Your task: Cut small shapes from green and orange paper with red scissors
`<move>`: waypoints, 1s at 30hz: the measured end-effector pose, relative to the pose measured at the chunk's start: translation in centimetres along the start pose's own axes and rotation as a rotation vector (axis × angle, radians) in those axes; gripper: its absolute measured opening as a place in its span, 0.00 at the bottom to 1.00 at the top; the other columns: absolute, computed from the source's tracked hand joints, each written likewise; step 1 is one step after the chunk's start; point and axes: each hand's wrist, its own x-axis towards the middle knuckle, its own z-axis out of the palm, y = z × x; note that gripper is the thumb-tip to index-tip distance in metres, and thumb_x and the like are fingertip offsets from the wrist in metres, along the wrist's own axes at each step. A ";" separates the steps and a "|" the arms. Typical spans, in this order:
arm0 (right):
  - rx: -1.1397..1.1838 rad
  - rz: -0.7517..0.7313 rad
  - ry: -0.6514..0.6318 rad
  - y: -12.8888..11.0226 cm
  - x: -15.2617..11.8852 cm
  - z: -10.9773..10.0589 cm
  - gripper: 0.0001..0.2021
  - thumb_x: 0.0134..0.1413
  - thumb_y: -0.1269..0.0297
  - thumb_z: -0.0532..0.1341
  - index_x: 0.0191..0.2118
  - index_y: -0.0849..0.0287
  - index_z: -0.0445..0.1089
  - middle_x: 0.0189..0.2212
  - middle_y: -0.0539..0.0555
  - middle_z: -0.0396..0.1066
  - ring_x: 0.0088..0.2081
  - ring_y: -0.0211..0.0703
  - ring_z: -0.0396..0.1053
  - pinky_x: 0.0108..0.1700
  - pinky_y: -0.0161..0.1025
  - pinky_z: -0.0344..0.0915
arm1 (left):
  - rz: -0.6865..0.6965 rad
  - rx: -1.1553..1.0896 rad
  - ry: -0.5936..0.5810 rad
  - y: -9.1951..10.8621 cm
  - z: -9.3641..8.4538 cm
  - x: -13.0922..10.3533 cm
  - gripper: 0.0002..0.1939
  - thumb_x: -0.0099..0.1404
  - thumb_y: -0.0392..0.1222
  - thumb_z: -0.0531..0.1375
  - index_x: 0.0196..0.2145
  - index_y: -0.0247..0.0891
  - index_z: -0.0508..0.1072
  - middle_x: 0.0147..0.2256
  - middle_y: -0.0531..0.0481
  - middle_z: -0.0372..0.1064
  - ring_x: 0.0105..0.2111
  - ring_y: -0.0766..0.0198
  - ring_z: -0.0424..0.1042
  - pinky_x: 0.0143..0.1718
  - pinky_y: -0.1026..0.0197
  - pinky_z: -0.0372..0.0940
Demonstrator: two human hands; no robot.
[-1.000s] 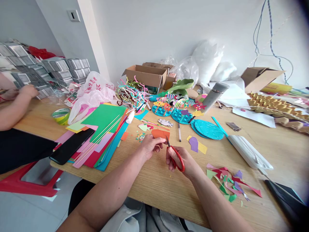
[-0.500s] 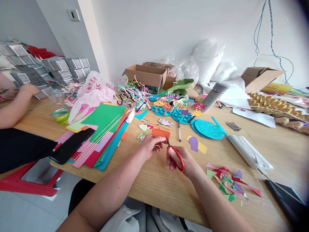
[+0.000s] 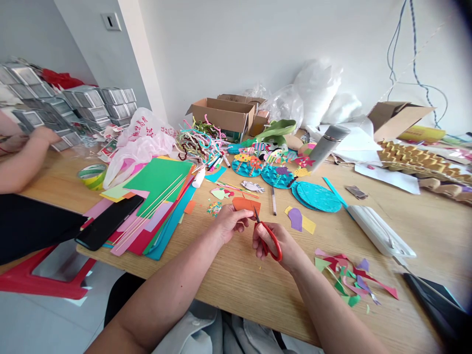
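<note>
My left hand (image 3: pixel 232 220) pinches a piece of orange paper (image 3: pixel 245 204) above the middle of the table. Just right of it, my right hand (image 3: pixel 275 242) is closed round red-handled scissors (image 3: pixel 273 239), whose blades point up at the paper's right part. A purple paper shape (image 3: pixel 295 219) lies on yellow paper to the right. Beyond my hands are a white fish cutout (image 3: pixel 252 186), a pen (image 3: pixel 274 201) and small confetti bits (image 3: pixel 214 209).
Coloured paper sheets (image 3: pixel 155 184) with a black phone (image 3: pixel 110 222) and sticks lie at left. Paper scraps (image 3: pixel 348 278) and a white device (image 3: pixel 381 231) are at right. Behind stand a grey flask (image 3: pixel 328 147) and cardboard box (image 3: pixel 223 115). Another person's hand (image 3: pixel 44 137) touches boxes far left.
The scissors and my right hand have shifted very slightly against the orange paper. My left hand keeps its hold, and the view has moved a little.
</note>
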 end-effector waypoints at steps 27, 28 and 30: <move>0.054 0.013 -0.001 0.1 0.1 -0.2 0.26 0.49 0.40 0.57 0.21 0.62 0.63 0.16 0.49 0.66 0.13 0.31 0.63 0.15 0.28 0.59 | 0.016 -0.096 0.116 0.4 -0.3 0.4 0.15 0.48 0.47 0.65 0.30 0.36 0.69 0.26 0.53 0.66 0.18 0.74 0.62 0.13 0.70 0.46; 0.054 0.014 -0.007 0.1 0.1 -0.2 0.26 0.49 0.40 0.57 0.21 0.62 0.63 0.16 0.49 0.65 0.13 0.31 0.64 0.15 0.28 0.59 | 0.040 -0.106 0.136 0.4 -0.3 0.4 0.16 0.48 0.47 0.66 0.31 0.37 0.69 0.26 0.54 0.66 0.19 0.74 0.62 0.14 0.70 0.48; 0.049 0.017 -0.018 0.1 0.0 -0.2 0.26 0.50 0.41 0.57 0.21 0.62 0.63 0.15 0.49 0.65 0.13 0.31 0.64 0.15 0.28 0.60 | 0.101 -0.118 0.162 0.4 -0.4 0.6 0.16 0.47 0.44 0.66 0.33 0.37 0.68 0.29 0.53 0.67 0.22 0.73 0.64 0.15 0.71 0.52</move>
